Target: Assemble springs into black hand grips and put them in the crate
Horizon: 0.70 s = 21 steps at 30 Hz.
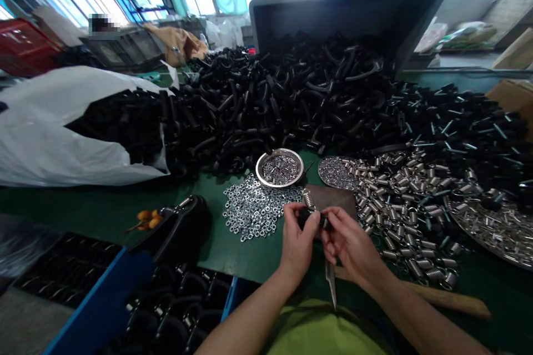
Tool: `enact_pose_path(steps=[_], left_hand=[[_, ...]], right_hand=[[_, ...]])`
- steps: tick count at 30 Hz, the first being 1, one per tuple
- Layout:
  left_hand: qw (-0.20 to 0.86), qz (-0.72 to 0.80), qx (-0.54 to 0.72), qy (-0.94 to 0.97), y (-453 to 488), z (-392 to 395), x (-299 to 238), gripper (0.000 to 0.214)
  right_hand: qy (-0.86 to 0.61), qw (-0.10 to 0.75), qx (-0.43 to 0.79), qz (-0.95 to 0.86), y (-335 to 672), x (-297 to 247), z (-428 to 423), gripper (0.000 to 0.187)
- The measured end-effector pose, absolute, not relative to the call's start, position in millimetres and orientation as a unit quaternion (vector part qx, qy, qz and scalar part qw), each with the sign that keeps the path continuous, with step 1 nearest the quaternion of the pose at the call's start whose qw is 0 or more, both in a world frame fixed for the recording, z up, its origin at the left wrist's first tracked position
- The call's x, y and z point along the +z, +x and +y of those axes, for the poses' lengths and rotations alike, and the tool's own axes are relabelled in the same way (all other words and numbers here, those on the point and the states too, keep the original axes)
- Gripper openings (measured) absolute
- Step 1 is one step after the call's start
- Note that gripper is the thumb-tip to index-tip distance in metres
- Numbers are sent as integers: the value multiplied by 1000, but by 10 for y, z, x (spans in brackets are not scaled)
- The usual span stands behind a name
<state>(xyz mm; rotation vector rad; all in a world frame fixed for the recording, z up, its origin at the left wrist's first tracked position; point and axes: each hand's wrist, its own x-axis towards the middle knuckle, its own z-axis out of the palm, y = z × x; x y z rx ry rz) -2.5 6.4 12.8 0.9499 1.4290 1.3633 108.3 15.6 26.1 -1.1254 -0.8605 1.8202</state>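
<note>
My left hand (297,238) and my right hand (350,241) meet over the green table, both closed round a small black part with a metal spring (308,199) sticking up from it. The black part (312,217) sits between my fingertips and is mostly hidden. A brown pad (337,198) lies just beyond my hands. A thin metal blade (331,283) points down below my right hand.
A huge heap of black curved handles (291,100) fills the table's back, spilling from a dark crate (345,8). Nearby are loose nuts (254,211), a steel bowl (280,167), springs (400,194), a steel tray (495,227), a white bag (45,122) and blue bins (108,305) of finished parts.
</note>
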Motion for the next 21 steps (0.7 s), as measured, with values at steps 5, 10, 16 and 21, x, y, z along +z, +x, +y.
enact_pose_path(steps=[5, 10, 16, 21], left_hand=[[314, 646, 455, 526, -82, 106, 53, 62], [275, 654, 329, 623, -242, 251, -114, 53], [140, 615, 222, 743, -222, 271, -167, 41], [137, 616, 219, 744, -204, 257, -218, 58]], right_hand=[[-465, 334, 746, -341, 1138, 138, 331, 33], [-496, 142, 384, -766, 1266, 185, 882, 33], [-493, 185, 143, -838, 704, 113, 1677, 16], [-489, 162, 98, -852, 287, -103, 1944, 14]])
